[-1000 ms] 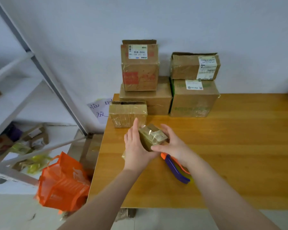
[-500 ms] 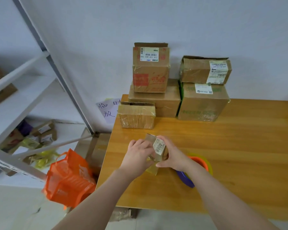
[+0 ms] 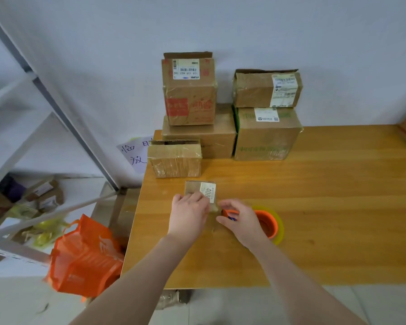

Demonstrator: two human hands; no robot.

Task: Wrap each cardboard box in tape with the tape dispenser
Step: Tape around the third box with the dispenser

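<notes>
Box (image 3: pixel 193 187) in left grip (image 3: pixel 189 214), dispenser (image 3: pixel 267 222) in right (image 3: pixel 240 219)

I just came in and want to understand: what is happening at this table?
A person is working on a small cardboard box on the wooden table. The left hand holds it; the right hand is at its near corner, over the tape dispenser, grip unclear. Other boxes stand by the wall.

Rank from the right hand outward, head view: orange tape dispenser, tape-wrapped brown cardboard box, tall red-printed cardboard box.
1. Orange tape dispenser, gripped by the right hand.
2. Tape-wrapped brown cardboard box, back-left.
3. Tall red-printed cardboard box, atop the rear stack.
</notes>
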